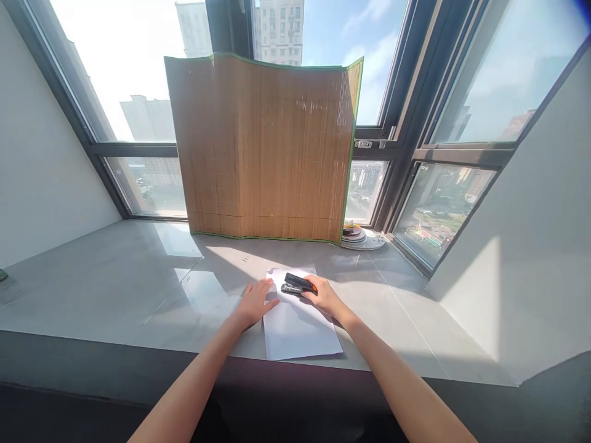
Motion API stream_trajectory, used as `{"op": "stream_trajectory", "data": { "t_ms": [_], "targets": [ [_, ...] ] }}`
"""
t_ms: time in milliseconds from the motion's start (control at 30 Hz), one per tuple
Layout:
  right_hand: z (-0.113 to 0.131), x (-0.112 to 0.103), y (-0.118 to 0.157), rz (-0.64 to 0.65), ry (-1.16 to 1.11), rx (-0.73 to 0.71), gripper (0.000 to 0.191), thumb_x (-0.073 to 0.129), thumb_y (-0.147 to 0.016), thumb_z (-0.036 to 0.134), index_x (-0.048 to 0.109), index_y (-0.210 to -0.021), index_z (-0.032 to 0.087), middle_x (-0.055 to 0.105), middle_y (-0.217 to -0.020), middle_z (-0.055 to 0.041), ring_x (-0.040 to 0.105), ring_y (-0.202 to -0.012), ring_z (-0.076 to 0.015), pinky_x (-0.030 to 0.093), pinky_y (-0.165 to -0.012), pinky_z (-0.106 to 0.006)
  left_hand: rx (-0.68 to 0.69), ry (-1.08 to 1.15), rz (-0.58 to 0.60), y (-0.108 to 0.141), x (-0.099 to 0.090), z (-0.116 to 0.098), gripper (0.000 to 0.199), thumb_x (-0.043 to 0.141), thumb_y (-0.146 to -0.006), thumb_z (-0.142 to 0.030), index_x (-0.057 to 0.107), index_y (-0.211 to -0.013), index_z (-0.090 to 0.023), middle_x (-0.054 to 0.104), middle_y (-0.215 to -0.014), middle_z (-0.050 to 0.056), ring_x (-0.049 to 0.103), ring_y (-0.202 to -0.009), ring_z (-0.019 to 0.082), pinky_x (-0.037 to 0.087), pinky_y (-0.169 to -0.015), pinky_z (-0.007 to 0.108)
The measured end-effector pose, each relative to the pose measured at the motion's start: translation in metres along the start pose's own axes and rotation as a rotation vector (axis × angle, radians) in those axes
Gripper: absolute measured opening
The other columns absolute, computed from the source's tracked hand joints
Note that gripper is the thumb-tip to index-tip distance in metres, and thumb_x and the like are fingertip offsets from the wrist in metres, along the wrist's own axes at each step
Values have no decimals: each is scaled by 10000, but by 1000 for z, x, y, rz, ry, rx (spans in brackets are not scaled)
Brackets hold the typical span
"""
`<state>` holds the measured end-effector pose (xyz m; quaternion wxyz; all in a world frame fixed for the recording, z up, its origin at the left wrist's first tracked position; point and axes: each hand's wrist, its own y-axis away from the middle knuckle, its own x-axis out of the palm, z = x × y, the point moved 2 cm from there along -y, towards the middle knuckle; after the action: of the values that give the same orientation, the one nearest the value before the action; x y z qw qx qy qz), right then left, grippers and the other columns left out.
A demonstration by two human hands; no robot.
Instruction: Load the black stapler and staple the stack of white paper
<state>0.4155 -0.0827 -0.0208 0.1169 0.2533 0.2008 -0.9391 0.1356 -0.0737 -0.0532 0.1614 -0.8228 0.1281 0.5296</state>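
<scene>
A black stapler [294, 284] with an orange mark near its rear end lies across the upper part of the white paper [300, 335]. My right hand [325, 296] grips the stapler's rear end, thumb and fingers closed around it. The stapler's front points left, and its jaws look apart. At the paper's left edge rests my left hand [255, 301], fingers stretched out and thumb spread over the sheet, holding nothing. Whether the paper is one sheet or a stack, I cannot tell.
A brown bamboo mat [268, 147] with green edging stands upright against the window behind the paper. To its right, several stacked plates [362, 239] sit on the grey tiled sill [106, 283]. The sill's front edge runs just below the paper.
</scene>
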Motion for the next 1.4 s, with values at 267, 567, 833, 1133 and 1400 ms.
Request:
{"op": "stream_trajectory", "data": {
  "t_ms": [267,567,833,1133,1400],
  "targets": [
    [-2,22,9,-254,112,61,534,666,-832,238,699,-1365,258,679,-1370,-103,609,-1306,-300,483,-1149,-478,-41,-51,29,2,-10,-7,554,587,-1053,-523,578,-1558,-298,438,-1744,69,360,-1630,292,194,-1357,541],
    [-21,13,14,-313,-182,174,339,721,-853,477,751,-1088,235,743,-1162,-95,704,-943,-241,609,-863,-400,-69,18,-63,5,-20,-12,513,710,-965,-469,684,-1448,-300,589,-1631,46,510,-1531,291,328,-1308,449],
    [-26,13,14,-313,-283,166,335,651,-865,406,764,-1142,256,768,-1256,-92,756,-1032,-256,623,-918,-415,-70,59,-75,5,-23,-13,507,737,-943,-427,707,-1429,-286,608,-1614,48,525,-1523,285,350,-1296,445],
    [-29,10,13,-351,-316,252,353,528,-900,464,783,-1033,260,810,-1121,-70,741,-1088,-263,581,-980,-407,-80,75,-75,8,-25,-16,499,736,-943,-448,719,-1421,-305,621,-1600,36,534,-1517,290,354,-1291,431],
    [-27,11,10,-344,-303,271,337,521,-856,416,776,-1004,255,802,-1138,-77,725,-1084,-269,547,-1016,-405,-82,80,-93,6,-21,-11,498,747,-930,-465,738,-1398,-294,634,-1587,38,552,-1492,286,362,-1281,408]
  ]
}}
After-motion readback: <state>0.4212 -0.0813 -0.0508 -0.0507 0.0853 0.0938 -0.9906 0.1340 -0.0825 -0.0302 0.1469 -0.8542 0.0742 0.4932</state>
